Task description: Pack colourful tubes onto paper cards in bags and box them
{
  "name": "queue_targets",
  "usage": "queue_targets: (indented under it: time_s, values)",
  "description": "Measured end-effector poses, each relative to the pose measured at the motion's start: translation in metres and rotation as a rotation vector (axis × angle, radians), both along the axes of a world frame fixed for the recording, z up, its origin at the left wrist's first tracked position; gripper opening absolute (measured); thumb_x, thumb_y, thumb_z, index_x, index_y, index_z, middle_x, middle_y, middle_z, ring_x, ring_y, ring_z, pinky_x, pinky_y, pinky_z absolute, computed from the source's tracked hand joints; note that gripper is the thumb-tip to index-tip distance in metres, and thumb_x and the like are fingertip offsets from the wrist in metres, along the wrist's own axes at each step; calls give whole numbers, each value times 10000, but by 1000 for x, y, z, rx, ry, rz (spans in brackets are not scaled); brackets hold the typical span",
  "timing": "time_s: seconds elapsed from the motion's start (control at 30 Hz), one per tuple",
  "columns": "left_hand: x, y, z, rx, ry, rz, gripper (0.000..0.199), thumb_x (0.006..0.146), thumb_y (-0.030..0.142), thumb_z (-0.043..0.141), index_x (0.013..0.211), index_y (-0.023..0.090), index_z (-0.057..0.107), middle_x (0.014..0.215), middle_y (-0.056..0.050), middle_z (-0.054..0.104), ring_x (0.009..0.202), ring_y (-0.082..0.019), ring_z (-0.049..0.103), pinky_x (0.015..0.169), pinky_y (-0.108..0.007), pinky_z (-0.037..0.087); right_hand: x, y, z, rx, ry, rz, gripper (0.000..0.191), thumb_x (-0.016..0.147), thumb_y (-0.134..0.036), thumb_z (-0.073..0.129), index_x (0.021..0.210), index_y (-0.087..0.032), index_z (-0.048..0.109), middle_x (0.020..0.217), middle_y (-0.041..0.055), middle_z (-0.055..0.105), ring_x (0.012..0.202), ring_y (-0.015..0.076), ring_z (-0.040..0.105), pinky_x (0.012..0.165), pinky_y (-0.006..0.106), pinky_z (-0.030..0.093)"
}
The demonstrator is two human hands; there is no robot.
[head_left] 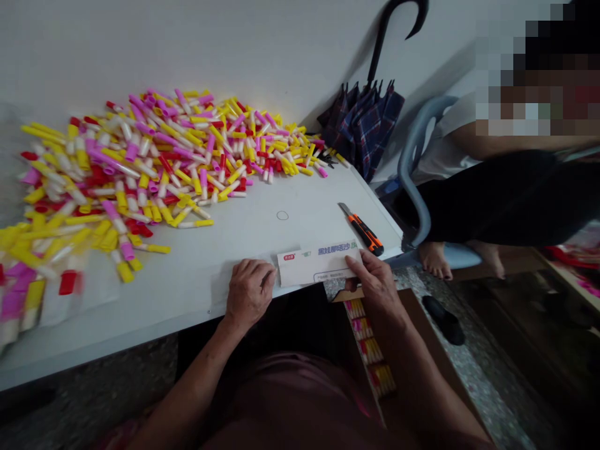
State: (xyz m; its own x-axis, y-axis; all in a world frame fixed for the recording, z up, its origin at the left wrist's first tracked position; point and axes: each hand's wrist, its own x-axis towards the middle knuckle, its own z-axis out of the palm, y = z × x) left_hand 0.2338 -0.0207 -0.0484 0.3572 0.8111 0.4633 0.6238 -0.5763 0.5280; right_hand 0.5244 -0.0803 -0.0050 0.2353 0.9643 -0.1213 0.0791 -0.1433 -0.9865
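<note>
A flat white printed box (309,265) lies at the table's front edge, tilted slightly. My right hand (375,281) grips its right end, thumb on top and fingers underneath. My left hand (250,287) rests on the table just left of the box, its fingers curled together; whether anything is inside them is hidden. Behind and to the left spreads a large pile of small tubes (178,150) with yellow, pink, red and white parts. An orange and black utility knife (363,231) lies just beyond the box, its blade end pointing away to the back left.
The white table (262,231) has a small drawn circle. A folded plaid umbrella (370,125) leans on the wall. Below right, a cardboard box (417,319) holds rows of tubes. A person (506,194) sits by a grey-blue chair (412,162). Clear bags lie left.
</note>
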Motion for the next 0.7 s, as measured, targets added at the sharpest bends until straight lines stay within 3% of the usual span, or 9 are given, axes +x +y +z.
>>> queue_targets:
  time_s: [0.3, 0.53, 0.63, 0.7]
  values:
    - [1, -1, 0, -10, -5, 2, 121, 1035, 242, 583, 955, 220, 672, 980, -32, 724, 951, -240, 610, 900, -414, 445, -22, 22, -4, -104, 17, 78, 383, 921, -556, 706, 965, -178, 661, 532, -26, 625, 421, 132, 557, 416, 223, 430]
    - [-4, 9, 14, 84, 108, 20, 167, 1046, 245, 559, 917, 220, 664, 945, -34, 729, 959, -250, 623, 893, -422, 424, -52, 53, -9, -167, -25, 179, 515, 898, -492, 702, 1286, -169, 597, 675, -14, 682, 468, 147, 609, 457, 255, 499]
    - [-8, 15, 14, 87, 150, 60, 177, 1051, 261, 551, 916, 215, 656, 928, -41, 724, 914, -252, 606, 869, -416, 422, -63, 72, -9, -166, -195, 246, 491, 957, -456, 630, 1348, -160, 596, 726, 21, 714, 503, 166, 632, 514, 283, 510]
    - [-11, 17, 11, 69, 158, 82, 193, 1054, 262, 538, 909, 211, 654, 901, -47, 716, 900, -255, 599, 853, -412, 423, -73, 81, -8, -161, -455, 272, 477, 981, -423, 618, 1376, -157, 612, 863, 81, 768, 680, 214, 714, 669, 328, 557]
